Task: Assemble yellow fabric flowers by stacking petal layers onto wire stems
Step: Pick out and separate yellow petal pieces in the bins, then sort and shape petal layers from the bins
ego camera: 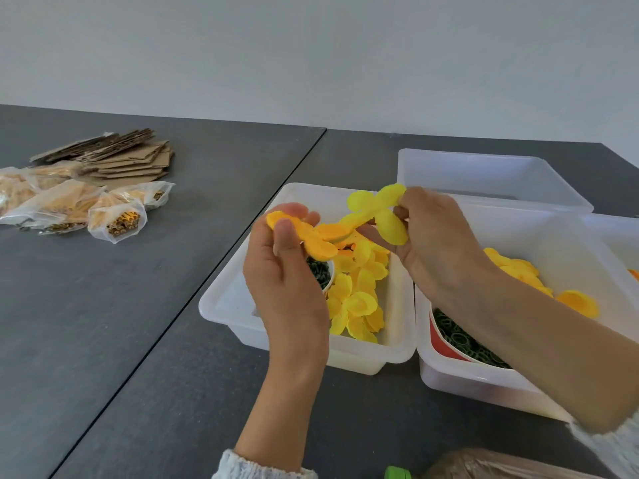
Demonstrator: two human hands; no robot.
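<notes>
My left hand [287, 267] holds an orange-yellow petal layer [307, 240] between thumb and fingers, above a white bin [224, 305]. My right hand [432, 236] pinches a lighter lemon-yellow petal layer [383, 212] just to the right, its petals spread out. The two layers meet or overlap at the middle; I cannot tell whether they are joined. No wire stem shows in either hand. A heap of lemon-yellow petal layers [359, 299] lies in the bin below.
A cup of dark green rings [320, 273] stands in the same bin. The right bin [484, 378] holds orange petals [577, 302] and a red cup of green rings [460, 344]. Another bin [491, 174] stands behind. Bagged stems [117, 219] and cardboard [131, 160] lie far left.
</notes>
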